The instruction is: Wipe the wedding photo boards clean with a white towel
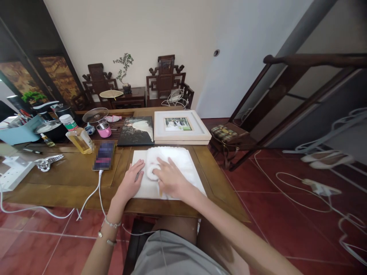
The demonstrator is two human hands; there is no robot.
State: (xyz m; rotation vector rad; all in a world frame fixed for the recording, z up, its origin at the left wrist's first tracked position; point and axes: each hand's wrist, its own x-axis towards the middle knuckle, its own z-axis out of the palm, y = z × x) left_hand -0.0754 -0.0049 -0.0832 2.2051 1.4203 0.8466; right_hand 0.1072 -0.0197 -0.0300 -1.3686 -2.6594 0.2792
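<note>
A white, fluffy towel (pixel 180 156) lies bunched over a flat white panel (pixel 143 193) at the table's front edge. My right hand (pixel 173 179) presses down on the towel, its fingers spread over the top and one tucked into a rolled fold at the left. Along the panel's left side rests my left hand (pixel 132 181), its fingers stretched out and holding nothing. A small yellowish patch shows below my right hand; I cannot make out what it is. The towel covers much of the panel's surface.
Behind the panel lie a framed photo (pixel 183 135) and a dark picture (pixel 130 131). Leftward are a phone (pixel 104 156) with its cable, a bottle (pixel 78 135), a pink cup (pixel 103 130), a hair clip (pixel 48 162) and a power strip (pixel 14 173). A wooden chair (pixel 243 133) stands at right.
</note>
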